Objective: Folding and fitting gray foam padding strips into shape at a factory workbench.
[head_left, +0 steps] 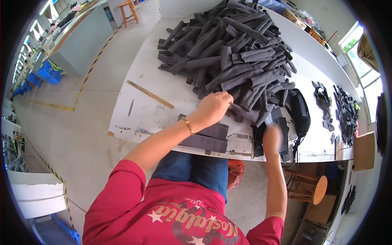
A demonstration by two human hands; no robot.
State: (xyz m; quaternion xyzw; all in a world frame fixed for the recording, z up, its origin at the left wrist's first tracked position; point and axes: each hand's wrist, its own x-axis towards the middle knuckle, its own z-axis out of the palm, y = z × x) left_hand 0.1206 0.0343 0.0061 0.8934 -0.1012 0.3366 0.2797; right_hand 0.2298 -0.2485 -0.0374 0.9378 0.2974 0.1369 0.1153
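A large heap of rolled dark grey fabric pieces [232, 53] covers the far middle of the white table [143, 77]. At its near edge my left hand [212, 108] is closed, fingertips pinching the end of a dark grey fabric strip [245, 113] that is blurred by motion. Below that hand lie flat dark grey fabric pieces [204, 145] at the table's front edge. My right hand [272, 139] is smeared by motion over a small stack of flat dark pieces [281, 118]; its fingers cannot be made out.
A flat wooden stick [150, 94] lies on the table's left. Right of my right hand sits a black bag [299, 112] with a hanging strap. More dark pieces [345, 114] lie farther right. A wooden stool [314, 188] stands below the right edge, near a cardboard box [363, 151].
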